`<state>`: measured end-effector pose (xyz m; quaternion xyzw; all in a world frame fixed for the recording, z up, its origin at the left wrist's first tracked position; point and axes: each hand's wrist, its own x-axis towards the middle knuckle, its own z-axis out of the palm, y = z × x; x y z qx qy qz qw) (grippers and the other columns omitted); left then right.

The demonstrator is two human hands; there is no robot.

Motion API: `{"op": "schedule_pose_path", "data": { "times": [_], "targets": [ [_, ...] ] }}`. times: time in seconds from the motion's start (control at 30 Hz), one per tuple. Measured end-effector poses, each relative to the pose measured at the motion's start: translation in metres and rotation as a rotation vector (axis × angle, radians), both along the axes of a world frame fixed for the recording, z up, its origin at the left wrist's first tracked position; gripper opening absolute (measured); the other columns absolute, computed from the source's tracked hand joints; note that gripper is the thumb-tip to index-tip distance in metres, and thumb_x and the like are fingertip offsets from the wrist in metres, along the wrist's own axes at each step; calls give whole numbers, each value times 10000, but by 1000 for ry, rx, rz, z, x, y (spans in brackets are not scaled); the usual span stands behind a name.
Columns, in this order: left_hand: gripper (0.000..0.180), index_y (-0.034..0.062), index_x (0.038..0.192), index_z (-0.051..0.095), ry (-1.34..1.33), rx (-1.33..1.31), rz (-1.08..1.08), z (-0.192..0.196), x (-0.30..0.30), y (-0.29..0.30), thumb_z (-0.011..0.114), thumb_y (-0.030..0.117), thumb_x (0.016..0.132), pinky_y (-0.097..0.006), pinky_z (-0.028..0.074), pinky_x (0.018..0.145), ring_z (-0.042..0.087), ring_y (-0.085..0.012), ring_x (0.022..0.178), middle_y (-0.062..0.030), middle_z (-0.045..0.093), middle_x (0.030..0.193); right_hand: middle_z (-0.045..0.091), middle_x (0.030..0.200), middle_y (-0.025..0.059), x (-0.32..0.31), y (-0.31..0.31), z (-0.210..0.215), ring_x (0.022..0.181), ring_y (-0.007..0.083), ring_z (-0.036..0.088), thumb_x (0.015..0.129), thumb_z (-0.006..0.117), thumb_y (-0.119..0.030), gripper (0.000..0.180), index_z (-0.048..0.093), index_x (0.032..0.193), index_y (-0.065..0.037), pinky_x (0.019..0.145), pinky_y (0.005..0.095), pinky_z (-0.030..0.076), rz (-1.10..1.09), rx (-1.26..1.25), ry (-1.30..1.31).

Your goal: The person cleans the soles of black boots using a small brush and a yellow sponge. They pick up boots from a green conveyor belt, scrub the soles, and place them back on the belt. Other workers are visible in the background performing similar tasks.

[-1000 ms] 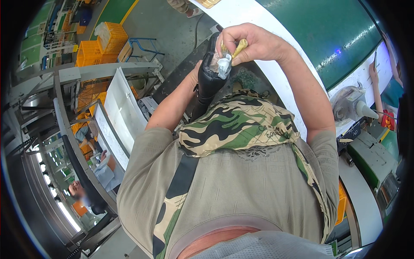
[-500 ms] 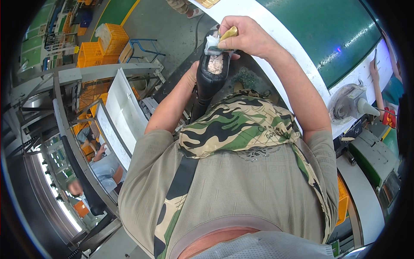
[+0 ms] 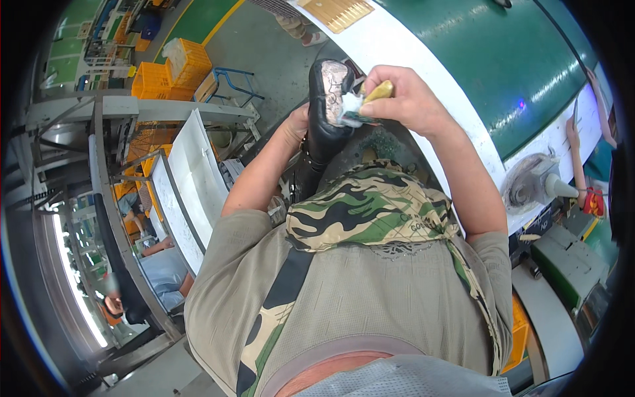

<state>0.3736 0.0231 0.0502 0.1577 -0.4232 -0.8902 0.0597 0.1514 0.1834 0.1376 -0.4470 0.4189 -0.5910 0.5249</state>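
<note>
L hand (image 3: 296, 126) cupped w/ elbow bent, R hand (image 3: 403, 99) raised, fingers pinched shut.

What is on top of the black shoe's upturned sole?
A small brush in the right hand presses on the black shoe. The left hand is mostly hidden behind it.

We see the black shoe (image 3: 329, 112) turned sole-up toward the upper middle of the frame; the right hand (image 3: 403, 99), earlier over its top, now sits at its right edge, pressing the brush (image 3: 360, 106) there.
</note>
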Motion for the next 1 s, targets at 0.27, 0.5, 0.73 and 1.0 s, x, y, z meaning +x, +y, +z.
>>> {"op": "schedule_pose_path", "data": {
  "times": [0.27, 0.5, 0.73, 1.0],
  "targets": [
    [941, -11, 1265, 576, 42, -327, 3, 59, 39, -62, 964, 128, 419, -405, 481, 1017, 636, -268, 1114, -136, 666, 1183, 586, 804, 21, -42, 15, -1, 723, 105, 572, 795, 729, -11, 184, 577, 895, -40, 649, 257, 492, -293, 14, -89],
    [832, 6, 1266, 561, 70, -638, 399, 100, 85, -54, 905, 24, 509, -392, 489, 991, 626, -255, 1122, -119, 663, 1189, 549, 784, 9, -55, 35, -51, 695, 106, 560, 823, 678, 19, 166, 545, 892, -53, 638, 250, 498, -336, 175, -75],
    [512, 7, 1191, 599, 79, -547, 1124, 91, 135, -63, 737, -21, 699, -365, 496, 954, 629, -228, 1041, -85, 658, 1118, 618, 813, 64, -69, 48, -80, 639, 137, 586, 843, 680, 35, 187, 523, 893, -53, 596, 260, 527, -265, 292, -202],
    [327, -23, 1094, 620, 421, 78, 1843, 73, 275, -81, 716, -20, 781, -509, 562, 881, 671, -351, 941, -169, 668, 1062, 649, 864, 98, -84, 42, -78, 700, 178, 636, 873, 673, 13, 159, 536, 931, -45, 614, 284, 556, -262, 237, -273]
  ]
}}
